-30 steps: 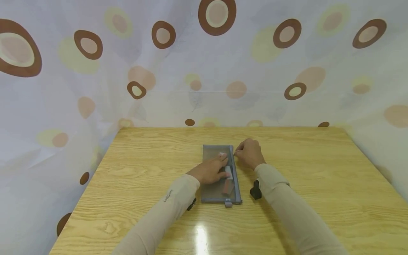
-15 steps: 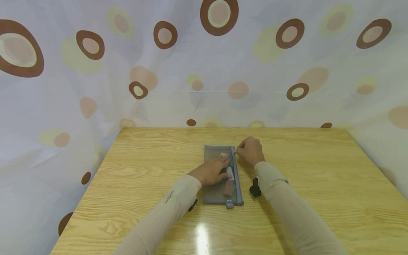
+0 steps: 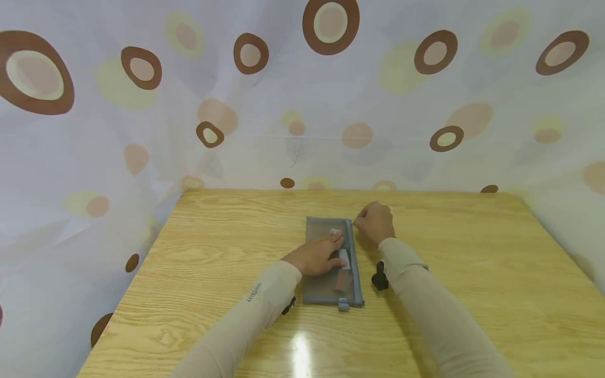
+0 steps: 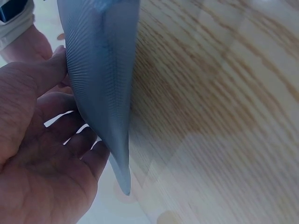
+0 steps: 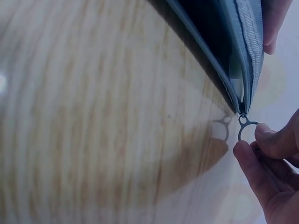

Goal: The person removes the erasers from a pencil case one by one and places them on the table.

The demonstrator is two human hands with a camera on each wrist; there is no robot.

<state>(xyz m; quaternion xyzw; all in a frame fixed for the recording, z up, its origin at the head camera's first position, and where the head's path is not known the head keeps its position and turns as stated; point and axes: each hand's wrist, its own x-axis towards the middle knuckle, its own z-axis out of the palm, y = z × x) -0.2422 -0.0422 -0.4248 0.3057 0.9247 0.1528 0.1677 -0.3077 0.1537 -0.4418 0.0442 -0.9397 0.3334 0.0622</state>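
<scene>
Taking the centre of the grey mesh zipper pouch (image 3: 319, 289) as the hub of a clock, with 12 at the far end, the pouch lies flat on the wood-grain table (image 3: 236, 226), its zipper band (image 3: 356, 268) running down the 3 o'clock side. The left hand (image 3: 313, 256) comes in from 8 o'clock and rests on the mesh with its fingers extended and its thumb apart from them. The right hand (image 3: 376, 224) is at about 2 o'clock, just beyond the far corner, pinching the ring-shaped zipper pull (image 5: 244, 124) between thumb and forefinger. In the right wrist view the pouch's mouth gapes on the near side of that pull.

Through the mesh, 3 pieces show: a white piece (image 3: 335, 232) at 12 o'clock by the left fingertips, a white block (image 3: 345, 260) at 3 o'clock touching the thumb's outline, and a reddish-brown block (image 3: 341, 281) at 5 o'clock. What exactly they are, I cannot tell. A small fabric tab (image 3: 343, 305) sticks out between 5 and 6 o'clock.

Both arms wear beige sleeves (image 3: 439, 310); a black device (image 3: 379, 277) sits by the right wrist, between 3 and 4 o'clock. Beyond the table, toward 12 o'clock, hangs a white sheet (image 3: 264, 115) with brown, peach and yellow spots.
</scene>
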